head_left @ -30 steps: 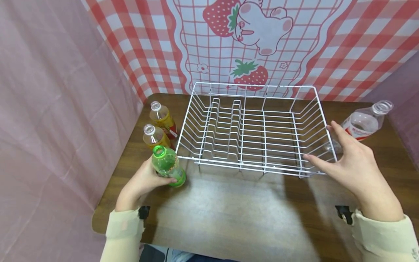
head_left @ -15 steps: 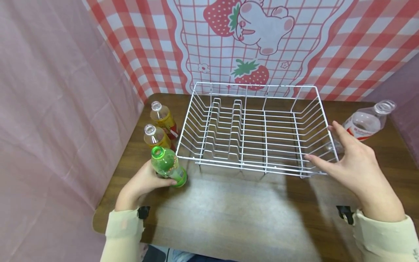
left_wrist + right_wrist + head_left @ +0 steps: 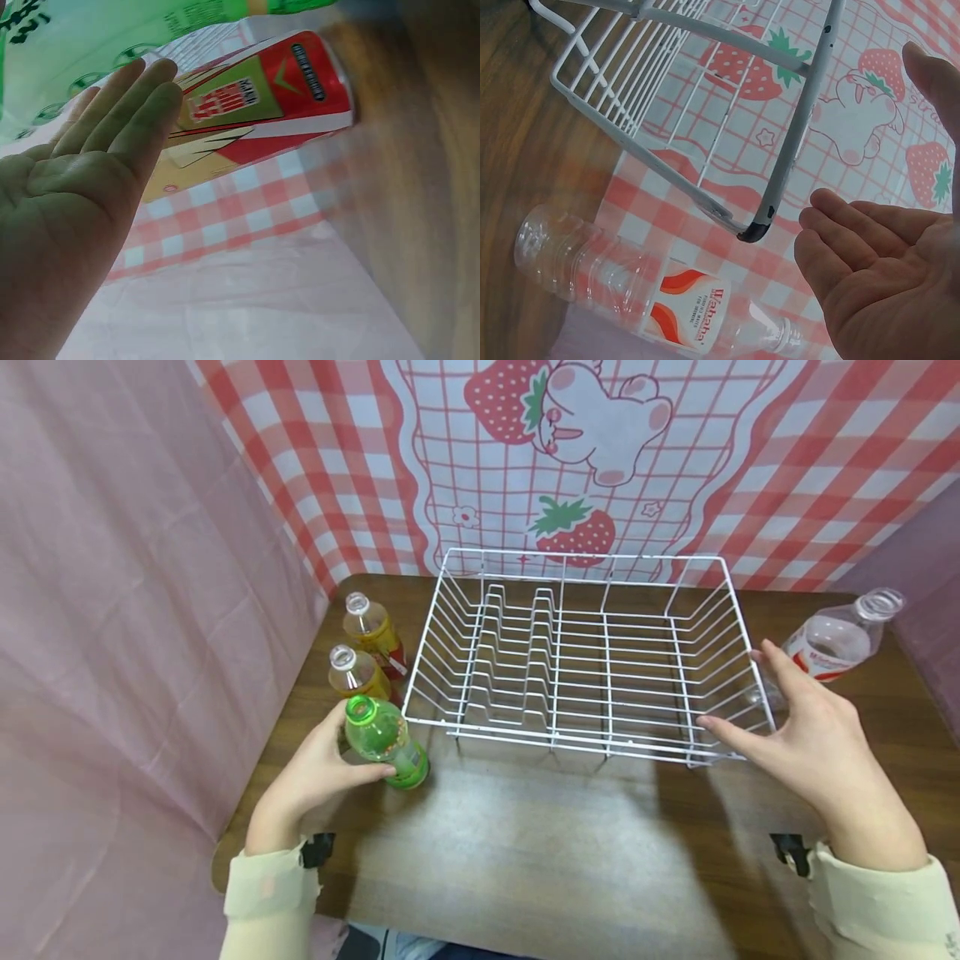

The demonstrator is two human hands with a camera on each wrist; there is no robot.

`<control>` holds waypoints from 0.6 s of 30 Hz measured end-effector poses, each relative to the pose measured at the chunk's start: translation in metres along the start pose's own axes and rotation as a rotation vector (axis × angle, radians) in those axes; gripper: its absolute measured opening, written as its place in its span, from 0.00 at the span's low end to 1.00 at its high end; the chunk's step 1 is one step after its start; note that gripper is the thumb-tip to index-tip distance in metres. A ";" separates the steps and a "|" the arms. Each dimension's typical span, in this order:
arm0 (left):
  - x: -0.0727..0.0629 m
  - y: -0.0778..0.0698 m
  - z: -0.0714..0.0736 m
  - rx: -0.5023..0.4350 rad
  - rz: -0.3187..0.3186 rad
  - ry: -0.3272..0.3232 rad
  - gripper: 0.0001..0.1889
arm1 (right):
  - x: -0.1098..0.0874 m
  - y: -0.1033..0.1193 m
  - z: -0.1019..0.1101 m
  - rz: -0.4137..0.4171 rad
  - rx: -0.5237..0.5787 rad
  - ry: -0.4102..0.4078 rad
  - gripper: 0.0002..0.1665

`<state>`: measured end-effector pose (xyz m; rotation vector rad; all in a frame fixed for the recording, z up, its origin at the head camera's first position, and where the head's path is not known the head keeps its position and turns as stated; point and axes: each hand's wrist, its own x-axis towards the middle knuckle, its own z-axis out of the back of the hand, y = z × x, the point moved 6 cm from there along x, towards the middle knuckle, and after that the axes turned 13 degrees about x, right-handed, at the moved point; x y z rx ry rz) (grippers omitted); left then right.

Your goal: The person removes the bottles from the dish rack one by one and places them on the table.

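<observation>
A green plastic bottle [image 3: 384, 739] without a cap stands upright at the rack's front left corner. My left hand [image 3: 318, 768] is around its left side, thumb in front; in the left wrist view its fingers [image 3: 142, 112] are straight and seem just apart from the bottle. Right behind stand two capless bottles, a nearer yellow-labelled one [image 3: 356, 678] and a farther one [image 3: 377, 633]. My right hand [image 3: 813, 735], thumb and fingers spread, is at the right end of the white wire dish rack [image 3: 555, 693], holding nothing. Beyond it stands a clear Wahaha water bottle [image 3: 686, 307].
The wooden table [image 3: 510, 843] carries the rack and the bottles. A red checked strawberry cloth [image 3: 360, 468] hangs behind, and a pink curtain [image 3: 135, 610] closes the left side.
My left hand has loosened from the green bottle and drawn back a little to the left. The bottle stays about where it was. My right hand and the rack are still.
</observation>
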<state>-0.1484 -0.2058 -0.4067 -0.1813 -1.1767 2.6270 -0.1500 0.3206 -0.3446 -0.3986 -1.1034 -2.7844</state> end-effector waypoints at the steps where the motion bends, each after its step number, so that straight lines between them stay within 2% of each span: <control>1: -0.001 -0.002 0.002 0.005 -0.001 -0.005 0.42 | -0.001 0.000 0.000 0.000 0.002 -0.001 0.69; 9: -0.005 -0.016 0.017 0.036 -0.051 -0.032 0.46 | -0.002 0.002 0.000 0.008 0.006 -0.014 0.70; 18: -0.010 -0.040 0.035 0.032 -0.167 -0.097 0.43 | -0.002 0.005 -0.001 0.013 0.014 -0.011 0.69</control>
